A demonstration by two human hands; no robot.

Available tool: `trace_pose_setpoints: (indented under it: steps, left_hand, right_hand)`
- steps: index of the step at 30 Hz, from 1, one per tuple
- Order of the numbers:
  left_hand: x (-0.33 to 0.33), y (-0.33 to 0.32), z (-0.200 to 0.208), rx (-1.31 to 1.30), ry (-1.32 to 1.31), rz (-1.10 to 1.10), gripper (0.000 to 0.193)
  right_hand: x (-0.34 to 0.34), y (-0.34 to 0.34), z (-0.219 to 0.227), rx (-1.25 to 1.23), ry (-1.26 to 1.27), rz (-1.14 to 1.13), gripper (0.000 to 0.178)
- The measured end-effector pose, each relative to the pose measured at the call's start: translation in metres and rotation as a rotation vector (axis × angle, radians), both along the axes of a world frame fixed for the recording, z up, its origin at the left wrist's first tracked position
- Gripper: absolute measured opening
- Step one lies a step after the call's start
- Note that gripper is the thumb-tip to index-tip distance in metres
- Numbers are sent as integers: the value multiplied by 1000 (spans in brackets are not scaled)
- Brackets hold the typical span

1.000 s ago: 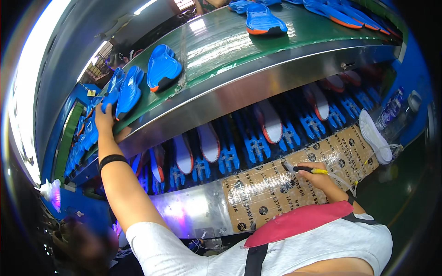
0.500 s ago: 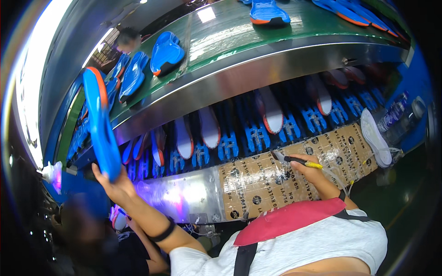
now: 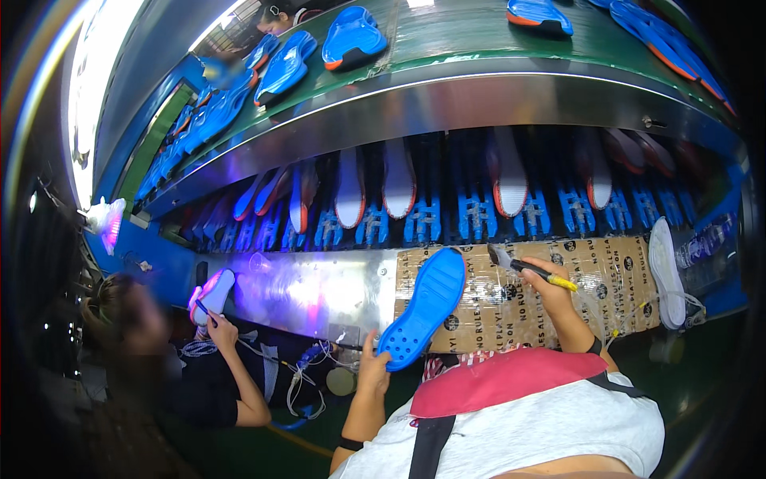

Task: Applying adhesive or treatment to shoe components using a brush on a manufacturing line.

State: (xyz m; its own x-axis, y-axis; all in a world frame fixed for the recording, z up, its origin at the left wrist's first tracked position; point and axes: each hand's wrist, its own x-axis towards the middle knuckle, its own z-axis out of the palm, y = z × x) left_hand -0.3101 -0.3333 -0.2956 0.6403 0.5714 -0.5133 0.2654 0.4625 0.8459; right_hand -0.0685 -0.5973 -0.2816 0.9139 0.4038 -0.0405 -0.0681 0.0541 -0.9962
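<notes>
The left hand (image 3: pixel 373 369) grips the lower end of a blue sole (image 3: pixel 427 303), its fingers closed on the rim near a cluster of small round holes; the sole slants up and to the right, its patterned face toward the camera and its far end dark-edged, in front of a cardboard sheet (image 3: pixel 511 311) under clear wrap, though whether it touches that sheet I cannot tell; the right hand (image 3: pixel 549 281) has its fingers closed around a brush (image 3: pixel 536 268) with a black and yellow handle, the bristles pointing up and to the left, just beside the sole's upper end and apart from it; to the left of the cardboard runs a bare metal ledge (image 3: pixel 311 295); behind both stands a row of blue holders (image 3: pixel 422 219), with red-rimmed, pale-faced soles (image 3: pixel 509 180) ranged among them; a white shoe part (image 3: pixel 665 275) rests by the cardboard's right end, near a clear bottle (image 3: pixel 706 239); above, more blue soles (image 3: pixel 354 36) lie on a green belt (image 3: pixel 455 36); at the left, a co-worker's hand (image 3: pixel 223 330) grips a slim dark tool against a shoe (image 3: pixel 214 297).
</notes>
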Motion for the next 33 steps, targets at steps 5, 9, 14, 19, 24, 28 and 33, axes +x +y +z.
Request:
trace_pose_setpoints:
  steps: [5, 9, 14, 19, 24, 28, 33]
  left_hand:
    - [9, -8, -20, -736, -84, 44, 55]
    - [35, -26, -38, -569, 12, -149, 69]
    - [49, -39, -51, -902, -387, -472, 76]
    - [68, -39, -37, -806, -533, -587, 83]
    - [89, -23, -6, -819, -680, -367, 84]
    - [107, -24, 5, -784, -680, -363, 83]
    - [112, -44, -2, -599, -599, -420, 81]
  right_hand:
    - [-9, -2, 0, -17, 0, 68, 29]
    - [-14, -5, 0, -5, -86, 62, 30]
    - [-17, -9, 5, -37, -91, 65, 30]
    - [-17, -11, 16, -2, -2, 43, 29]
    - [-15, -5, 42, 147, 31, 44, 26]
    - [-19, 8, 72, 158, -26, 139, 25]
    - [-20, 32, 101, 49, -349, 227, 26]
